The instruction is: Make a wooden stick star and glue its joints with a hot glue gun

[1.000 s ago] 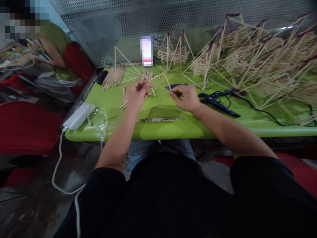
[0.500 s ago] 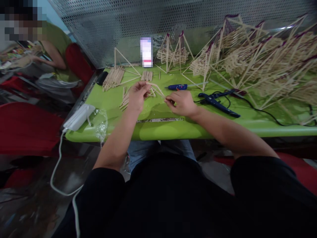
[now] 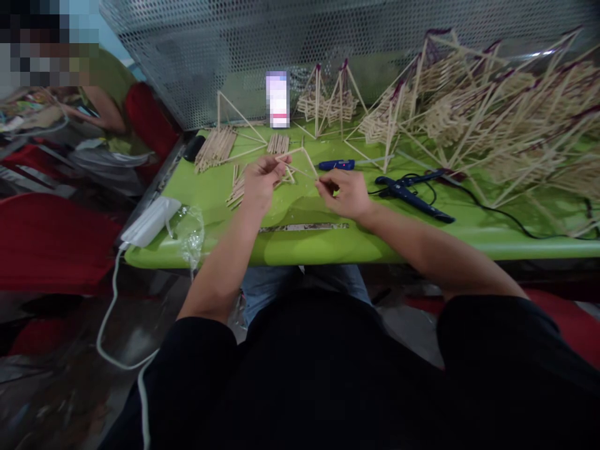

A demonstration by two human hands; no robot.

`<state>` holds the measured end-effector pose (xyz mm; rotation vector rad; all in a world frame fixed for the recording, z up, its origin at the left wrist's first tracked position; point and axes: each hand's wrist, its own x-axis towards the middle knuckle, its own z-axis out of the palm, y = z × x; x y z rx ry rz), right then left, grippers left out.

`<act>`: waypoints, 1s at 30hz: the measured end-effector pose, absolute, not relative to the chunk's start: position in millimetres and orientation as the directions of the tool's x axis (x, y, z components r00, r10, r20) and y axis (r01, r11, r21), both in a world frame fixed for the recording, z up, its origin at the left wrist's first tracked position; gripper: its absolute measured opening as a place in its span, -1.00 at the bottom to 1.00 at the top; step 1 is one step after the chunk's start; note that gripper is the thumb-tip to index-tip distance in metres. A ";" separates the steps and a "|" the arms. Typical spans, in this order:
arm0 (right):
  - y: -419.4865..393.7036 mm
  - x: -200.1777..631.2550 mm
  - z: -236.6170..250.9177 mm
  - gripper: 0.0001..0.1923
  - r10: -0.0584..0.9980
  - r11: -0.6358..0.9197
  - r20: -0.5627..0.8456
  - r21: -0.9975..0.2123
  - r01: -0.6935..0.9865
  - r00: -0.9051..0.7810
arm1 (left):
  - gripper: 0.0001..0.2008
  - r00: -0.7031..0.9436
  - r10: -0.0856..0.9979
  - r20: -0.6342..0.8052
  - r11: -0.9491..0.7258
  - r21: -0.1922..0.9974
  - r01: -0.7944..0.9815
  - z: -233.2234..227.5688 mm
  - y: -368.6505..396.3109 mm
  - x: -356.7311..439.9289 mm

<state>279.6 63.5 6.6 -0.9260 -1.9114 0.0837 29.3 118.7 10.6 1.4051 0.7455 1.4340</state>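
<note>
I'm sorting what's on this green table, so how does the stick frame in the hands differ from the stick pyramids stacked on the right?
The stick frame is a few bare sticks held above the table by the left hand and right hand; the stick pyramids are many, heaped and resting on the table. The pyramids show dark purple tips; the frame shows none. Both are thin pale sticks.

Green table (image 3: pixel 328 247), stick piles (image 3: pixel 214 147), glue gun (image 3: pixel 412 190), mask (image 3: pixel 149 220)
</note>
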 end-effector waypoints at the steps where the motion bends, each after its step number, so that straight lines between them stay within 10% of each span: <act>1: 63.9 279.4 7.5 -0.70 0.648 0.701 0.732 -0.467 0.539 -0.210 | -0.84 0.143 0.911 0.386 -0.352 0.911 -0.217 12.1 116.9 29.5; 18: 78.4 287.7 8.2 -0.42 0.794 0.580 0.469 -0.776 0.248 -0.387 | -0.84 0.044 0.933 0.357 -0.343 0.921 -0.183 17.8 114.3 34.7; 30: 92.3 300.8 22.9 -0.35 0.863 0.503 0.501 -0.864 0.013 -0.059 | -0.76 0.145 0.867 0.477 -0.488 0.872 0.045 19.7 102.1 37.5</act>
